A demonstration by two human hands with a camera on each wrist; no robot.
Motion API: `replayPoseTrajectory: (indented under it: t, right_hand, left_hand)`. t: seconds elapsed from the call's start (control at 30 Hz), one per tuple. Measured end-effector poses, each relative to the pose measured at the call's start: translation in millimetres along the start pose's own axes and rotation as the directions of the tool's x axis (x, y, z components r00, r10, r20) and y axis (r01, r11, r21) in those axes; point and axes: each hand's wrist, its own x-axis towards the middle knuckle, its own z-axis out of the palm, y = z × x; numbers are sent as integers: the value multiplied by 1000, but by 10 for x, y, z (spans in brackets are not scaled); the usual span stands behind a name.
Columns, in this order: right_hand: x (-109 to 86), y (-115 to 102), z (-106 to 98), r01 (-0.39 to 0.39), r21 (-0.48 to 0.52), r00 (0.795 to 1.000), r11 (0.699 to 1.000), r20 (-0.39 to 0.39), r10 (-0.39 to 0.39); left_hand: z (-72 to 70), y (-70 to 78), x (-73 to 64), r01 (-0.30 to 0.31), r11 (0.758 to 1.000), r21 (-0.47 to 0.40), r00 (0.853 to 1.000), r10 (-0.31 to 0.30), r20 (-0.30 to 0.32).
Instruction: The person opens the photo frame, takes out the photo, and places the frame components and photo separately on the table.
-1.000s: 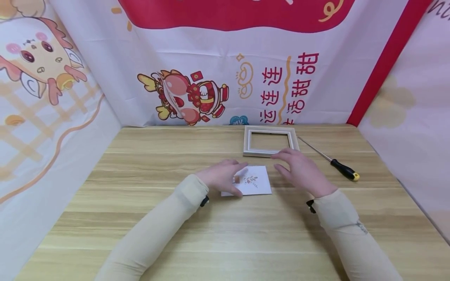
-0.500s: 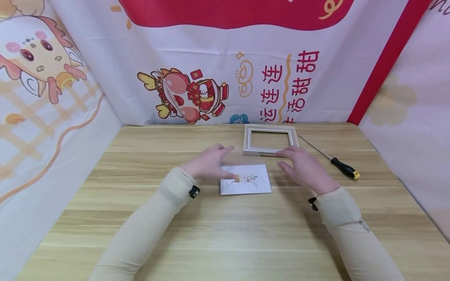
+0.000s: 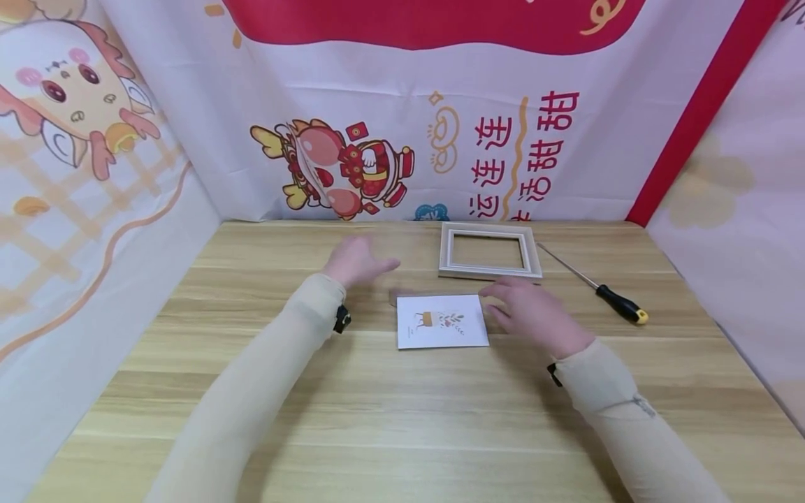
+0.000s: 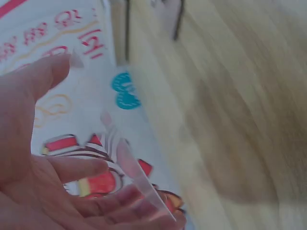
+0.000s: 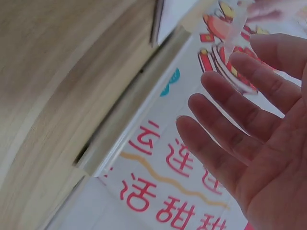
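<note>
My left hand point(image 3: 360, 261) is left of and beyond a white card point(image 3: 443, 321) that lies flat on the table with a plant-like print. In the left wrist view it holds a clear, thin sheet point(image 4: 136, 170) between thumb and fingers, tilted up from the table. Blur makes the sheet's outline faint in the head view. My right hand point(image 3: 531, 312) hovers by the card's upper right corner. Its fingers point(image 5: 216, 136) are spread and slightly bent in the right wrist view, holding nothing. Just beyond that hand lies a pale picture frame point(image 3: 446, 253) with an open middle.
A screwdriver point(image 3: 619, 304) with a black and yellow handle lies right of the frame, its tip pointing toward the frame. The wood-grain table point(image 3: 402, 433) meets a printed cloth point(image 3: 220, 140) at the back, and cloths hang along both sides.
My left hand has lifted off the card and moved left and away, carrying the clear sheet. The card's print is now uncovered. My right hand has shifted slightly toward the card.
</note>
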Motion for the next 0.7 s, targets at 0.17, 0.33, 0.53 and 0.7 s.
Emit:
replayPoseTrajectory:
  t: [0.17,0.33,0.53,0.7]
  right_hand:
    - [34,-65,55,49,-26,998,998,32,-48]
    - [80,-132,135,139,-41,989,989,64,-136]
    - [135,-194,244,249,-89,968,964,53,-245]
    - [221,-175,270,199,-74,977,977,91,-192]
  left_hand:
    - [47,-94,251,119,991,54,993,-120,14]
    - [116,-209,491,199,967,162,977,-208,41]
    - [165,-290,626,214,903,372,966,-252,57]
    - [168,-227,623,212,861,463,961,-271,63]
